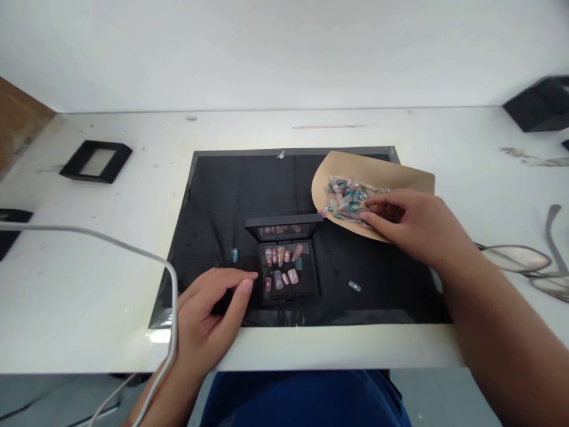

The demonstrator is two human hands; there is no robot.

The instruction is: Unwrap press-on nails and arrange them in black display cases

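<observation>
My right hand (pixel 411 228) lies on the heap of loose press-on nails (pixel 349 198), with the fingertips (pixel 371 213) bent down among them. If one nail is already pinched between the fingertips, I cannot tell, because the fingers cover that place. The heap rests on a curved sheet of brown paper (pixel 377 172), at the far right part of the black mat (pixel 222 196).

My left hand (pixel 213 311) lies flat and loose on the near part of the mat, holding nothing. Its thumb and first finger touch the left edge of the small black display box (pixel 288 270). The box stands open, its lid (pixel 284 227) raised at the far side, and inside are two rows of pink nails, with one darker nail at the right end of the upper row. Two single nails lie on the mat: a blue one (pixel 234 255) just left of the box and a pale one (pixel 354 286) to the right of it.

The mat lies on a white table (pixel 89 284) with some marks and scratches, against a plain white wall. At the far left is an empty black frame (pixel 95 161), at the far right corner another dark box (pixel 540 104). Near my right forearm lie metal tools (pixel 524 261). A grey cable (pixel 133 252) crosses the left side and hangs over the near edge.

Both forearms come from the near edge; the right one reaches further, across the mat.
</observation>
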